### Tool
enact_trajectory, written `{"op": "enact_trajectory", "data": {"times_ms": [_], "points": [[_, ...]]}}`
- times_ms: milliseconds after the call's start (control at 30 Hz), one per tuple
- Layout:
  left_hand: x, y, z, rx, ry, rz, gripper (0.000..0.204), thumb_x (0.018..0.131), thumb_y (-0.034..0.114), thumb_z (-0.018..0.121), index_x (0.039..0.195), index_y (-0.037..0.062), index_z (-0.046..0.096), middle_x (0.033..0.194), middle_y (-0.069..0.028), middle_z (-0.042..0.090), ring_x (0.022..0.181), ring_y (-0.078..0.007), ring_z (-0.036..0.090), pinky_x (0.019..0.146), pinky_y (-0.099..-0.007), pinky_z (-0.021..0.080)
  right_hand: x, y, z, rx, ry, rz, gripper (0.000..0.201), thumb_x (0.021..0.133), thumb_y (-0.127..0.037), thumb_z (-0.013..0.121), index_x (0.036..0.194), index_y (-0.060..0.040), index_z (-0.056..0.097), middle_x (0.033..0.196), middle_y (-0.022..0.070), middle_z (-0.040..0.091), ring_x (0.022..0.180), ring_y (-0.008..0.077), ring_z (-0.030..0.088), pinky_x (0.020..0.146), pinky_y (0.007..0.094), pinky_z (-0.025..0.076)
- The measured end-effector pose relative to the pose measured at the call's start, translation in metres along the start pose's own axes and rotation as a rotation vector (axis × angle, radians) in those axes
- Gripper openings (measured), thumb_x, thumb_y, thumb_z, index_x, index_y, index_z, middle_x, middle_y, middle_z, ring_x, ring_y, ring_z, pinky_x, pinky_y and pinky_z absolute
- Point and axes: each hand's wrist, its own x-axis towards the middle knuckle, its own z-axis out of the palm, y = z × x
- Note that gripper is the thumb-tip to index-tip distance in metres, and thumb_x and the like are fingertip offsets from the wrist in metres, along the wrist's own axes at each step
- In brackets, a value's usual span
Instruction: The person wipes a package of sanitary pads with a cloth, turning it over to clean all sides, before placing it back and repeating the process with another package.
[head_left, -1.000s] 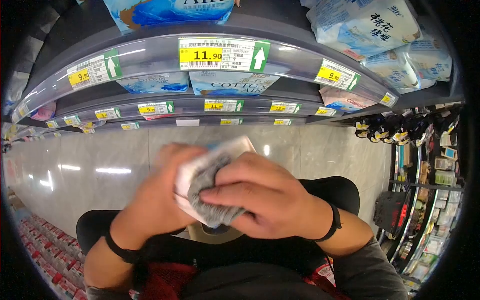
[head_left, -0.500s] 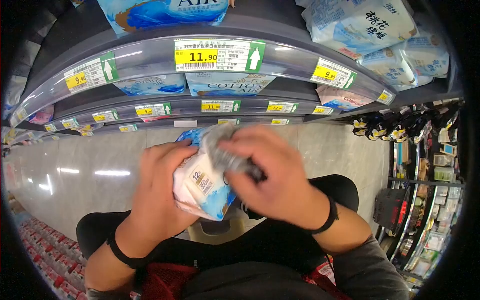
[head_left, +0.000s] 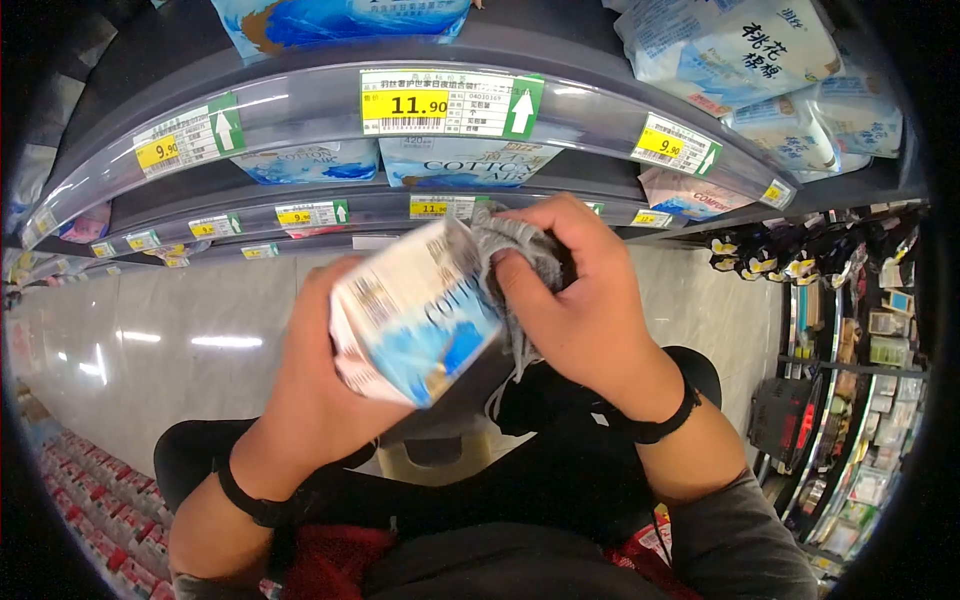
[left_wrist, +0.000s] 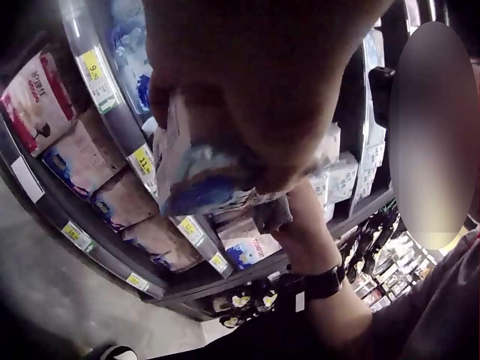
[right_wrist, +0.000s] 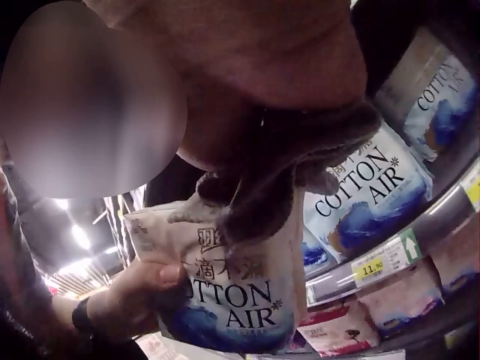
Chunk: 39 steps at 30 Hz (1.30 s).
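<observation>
In the head view my left hand [head_left: 305, 385] grips a white and blue pack of sanitary pads [head_left: 425, 335], tilted over my lap. The right wrist view shows COTTON AIR printed on this pack [right_wrist: 232, 307], with my left thumb across its side. My right hand [head_left: 590, 315] pinches a crumpled grey cloth [head_left: 515, 250] between thumb and fingers, right at the pack's upper right edge. From the right wrist, the cloth [right_wrist: 274, 180] overlaps the pack's top. My left hand [left_wrist: 255, 82] covers much of the pack in the left wrist view.
Curved shelves with a clear price rail [head_left: 300, 115] stand ahead, holding similar pad packs [head_left: 470, 165]. White packs [head_left: 735, 50] are stacked at the upper right. A beige stool [head_left: 435, 462] shows between my knees. Product racks [head_left: 860, 400] line the right side, over tiled floor [head_left: 200, 340].
My right hand with the cloth has moved across the pack's face to its right edge. The pack has turned in my left hand, so its printed blue side shows more.
</observation>
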Motion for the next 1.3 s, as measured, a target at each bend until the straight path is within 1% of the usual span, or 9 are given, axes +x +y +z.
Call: {"op": "enact_trajectory", "data": {"times_ms": [67, 100, 200, 300, 500, 600, 700, 1100, 1300], "points": [[0.006, 0.010, 0.002, -0.353, 0.042, -0.204, 0.093, 0.081, 0.021, 0.098, 0.150, -0.0013, 0.040, 0.143, -0.0171, 0.060, 0.132, -0.0256, 0.062, 0.112, -0.0416, 0.050, -0.001, 0.007, 0.002, 0.118, 0.031, 0.072, 0.020, 0.092, -0.001, 0.074, 0.110, 0.0018, 0.068, 0.099, 0.0168, 0.069, 0.091, 0.0298, 0.070, 0.081, 0.0381, 0.055], [0.008, 0.009, -0.002, -0.360, 0.007, -0.191, 0.092, 0.087, 0.022, 0.095, 0.154, -0.0015, 0.036, 0.147, -0.0147, 0.059, 0.140, -0.0222, 0.057, 0.117, -0.0403, 0.048, -0.003, 0.008, 0.001, 0.190, 0.014, 0.144, 0.018, 0.095, -0.003, 0.074, 0.112, 0.0019, 0.067, 0.099, 0.0105, 0.070, 0.091, 0.0177, 0.068, 0.081, 0.0332, 0.055], [0.005, 0.003, -0.006, -0.458, 0.016, -0.264, 0.094, 0.090, 0.027, 0.093, 0.158, -0.0006, 0.034, 0.147, -0.0154, 0.059, 0.138, -0.0234, 0.058, 0.116, -0.0405, 0.048, -0.002, -0.005, 0.001, 0.371, -0.001, 0.280, 0.018, 0.098, -0.002, 0.072, 0.115, 0.0016, 0.066, 0.100, 0.0054, 0.071, 0.093, 0.0104, 0.065, 0.082, 0.0294, 0.054], [0.003, 0.005, -0.007, -0.544, -0.011, -0.302, 0.094, 0.097, 0.040, 0.085, 0.163, 0.0006, 0.030, 0.150, -0.0154, 0.058, 0.138, -0.0238, 0.058, 0.116, -0.0403, 0.048, -0.003, -0.009, 0.002, 0.443, -0.034, 0.339, 0.018, 0.101, -0.003, 0.070, 0.118, 0.0012, 0.065, 0.102, 0.0028, 0.072, 0.094, 0.0080, 0.064, 0.084, 0.0278, 0.054], [-0.001, -0.002, -0.008, -0.877, -0.106, -0.460, 0.084, 0.110, 0.055, 0.059, 0.166, 0.0002, 0.030, 0.156, -0.0186, 0.056, 0.141, -0.0281, 0.059, 0.118, -0.0430, 0.049, -0.005, -0.006, 0.004, 0.541, -0.051, 0.360, 0.022, 0.103, -0.005, 0.071, 0.124, 0.0004, 0.064, 0.105, 0.0030, 0.072, 0.095, 0.0080, 0.065, 0.086, 0.0268, 0.054], [0.000, 0.003, -0.007, -0.981, -0.129, -0.498, 0.080, 0.112, 0.059, 0.051, 0.165, 0.0000, 0.035, 0.158, -0.0209, 0.056, 0.143, -0.0303, 0.060, 0.118, -0.0441, 0.050, -0.007, -0.006, 0.005, 0.500, -0.020, 0.276, 0.024, 0.103, -0.004, 0.070, 0.126, 0.0001, 0.064, 0.108, 0.0027, 0.073, 0.097, 0.0081, 0.066, 0.086, 0.0265, 0.054], [0.002, 0.007, -0.005, -0.985, -0.111, -0.478, 0.083, 0.112, 0.065, 0.046, 0.164, 0.0002, 0.039, 0.159, -0.0213, 0.056, 0.144, -0.0310, 0.060, 0.118, -0.0439, 0.050, -0.006, -0.014, 0.000, 0.506, -0.026, 0.310, 0.025, 0.103, -0.003, 0.070, 0.127, -0.0001, 0.064, 0.111, 0.0030, 0.073, 0.101, 0.0089, 0.066, 0.089, 0.0272, 0.054], [-0.009, 0.002, -0.013, -0.971, -0.085, -0.420, 0.096, 0.109, 0.076, 0.031, 0.167, 0.0003, 0.033, 0.164, -0.0194, 0.051, 0.151, -0.0310, 0.052, 0.124, -0.0460, 0.044, -0.012, -0.003, 0.006, 0.602, -0.065, 0.380, 0.028, 0.106, -0.004, 0.065, 0.133, -0.0024, 0.059, 0.116, 0.0042, 0.070, 0.108, 0.0097, 0.064, 0.093, 0.0280, 0.053], [-0.010, 0.001, -0.023, -0.965, -0.126, -0.333, 0.086, 0.112, 0.064, 0.041, 0.172, 0.0053, 0.023, 0.169, -0.0177, 0.045, 0.153, -0.0315, 0.049, 0.124, -0.0468, 0.042, -0.009, -0.003, 0.006, 0.651, -0.039, 0.415, 0.024, 0.108, -0.005, 0.062, 0.132, -0.0025, 0.060, 0.114, 0.0031, 0.071, 0.105, 0.0094, 0.065, 0.093, 0.0284, 0.054]]}}
